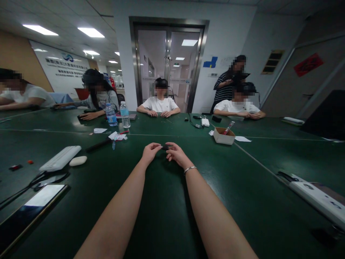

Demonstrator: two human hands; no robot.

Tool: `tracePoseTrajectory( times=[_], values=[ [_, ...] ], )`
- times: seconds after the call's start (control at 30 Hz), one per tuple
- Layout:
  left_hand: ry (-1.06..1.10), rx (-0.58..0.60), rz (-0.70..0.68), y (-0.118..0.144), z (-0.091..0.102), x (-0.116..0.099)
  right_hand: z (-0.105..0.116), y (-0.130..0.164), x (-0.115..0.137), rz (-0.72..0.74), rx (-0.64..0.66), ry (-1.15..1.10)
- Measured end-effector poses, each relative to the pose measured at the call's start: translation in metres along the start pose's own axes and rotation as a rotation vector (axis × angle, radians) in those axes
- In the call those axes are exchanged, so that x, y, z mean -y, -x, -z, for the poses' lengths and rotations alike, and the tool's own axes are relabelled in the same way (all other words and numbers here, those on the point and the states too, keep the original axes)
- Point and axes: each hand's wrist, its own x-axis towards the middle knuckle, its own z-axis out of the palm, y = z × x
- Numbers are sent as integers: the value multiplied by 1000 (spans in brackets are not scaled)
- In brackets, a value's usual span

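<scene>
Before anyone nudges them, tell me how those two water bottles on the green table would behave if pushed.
The two water bottles stand upright and slim, so a push high up would likely tip them. They look like thin clear plastic, probably light. Round bodies would probably roll once down on the green table.

So the table (242,187) is dark green all over. The little piece (165,147) pinched between both hands looks black. There's a silver bracelet (190,169), two clear bottles (118,114) with blue labels, a tan cardboard box (223,137), a white power strip (60,158), and someone in a black-and-white striped shirt (223,90).
</scene>
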Motion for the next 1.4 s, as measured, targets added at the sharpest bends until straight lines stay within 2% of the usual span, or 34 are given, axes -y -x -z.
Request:
tracePoseTrajectory(
  times=[0.17, 0.3, 0.47, 0.57, 0.73, 0.93, 1.1, 1.23, 1.4],
  values=[
    [-3, 5, -7, 1, -1, -3, 0, -1, -1, -48, -52, 59],
    [11, -2, -2, 2, -1, -4, 1, -3, -3, 29, -28, 45],
    [7, 0, 2, 3, -1, -4, 1, -7, -6, 20, -102, 101],
    [5, -27, 19, 4, -1, -6, 1, -5, -6, 57, -75, 79],
    [27, -21, 26, 5, -2, -9, 0, -4, -3, -26, -116, 37],
    [13, -46, 42, 6, -4, -12, 2, -5, -6, 36, -63, 12],
    [8, -39, 44, 8, -3, -14, 3, -6, -8, -7, -87, 44],
    [12, -50, 55, 9, -3, -16, 3, -6, -8, 39, -30, 23],
    [15, -55, 62, 9, -4, -18, 4, -6, -8, 9, -60, 13]
  ],
)
